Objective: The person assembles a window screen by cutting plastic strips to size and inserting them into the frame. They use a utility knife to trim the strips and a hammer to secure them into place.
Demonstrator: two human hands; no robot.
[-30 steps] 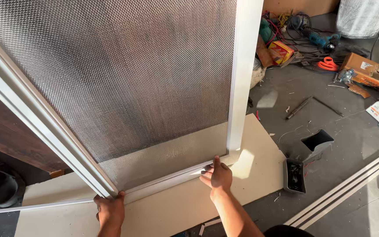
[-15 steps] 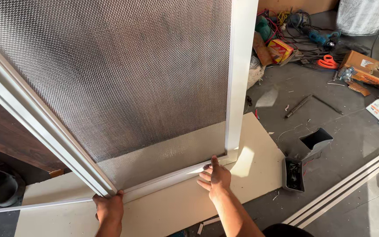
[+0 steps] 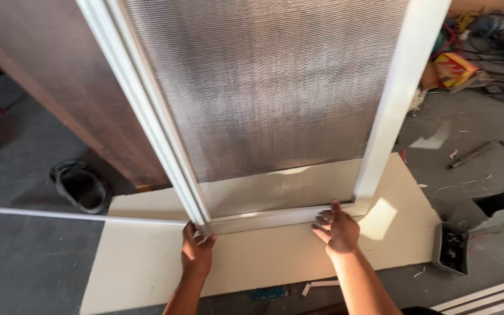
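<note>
Both hands down at the foot of the white screen frame (image 3: 380, 134).

Head view: the frame stands upright on a pale board (image 3: 263, 262) on the grey floor, mesh (image 3: 258, 81) filling it. The left hand (image 3: 196, 254) is curled at the bottom left corner, fingers closed round it. The right hand (image 3: 338, 230) presses its spread fingers flat on the bottom rail (image 3: 269, 219). A thin white strip (image 3: 88, 217) pokes out leftwards; a black sandal (image 3: 80, 186) lies nearby.

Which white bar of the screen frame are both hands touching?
The bottom bar, the short one lying flat along the beige board. The left hand and right hand press it; the two long side bars stand upright.
</note>
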